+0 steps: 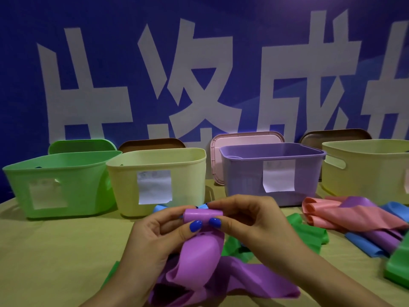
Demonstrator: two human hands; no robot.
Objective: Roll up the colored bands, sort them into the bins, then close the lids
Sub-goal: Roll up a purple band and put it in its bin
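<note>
Both hands hold a purple band above the table, its upper end wound into a small roll. My left hand pinches the roll's left end and my right hand pinches its right end. The band's loose tail hangs down and spreads over the table toward me. Four open bins stand in a row behind: a green bin, a pale yellow bin, a purple bin and a second yellow bin at the far right. Each of the first three carries a white paper label.
Lids lean against the blue wall behind the bins: green, brown, pink, brown. Loose bands lie on the table: pink, blue, green and another green one at the right edge.
</note>
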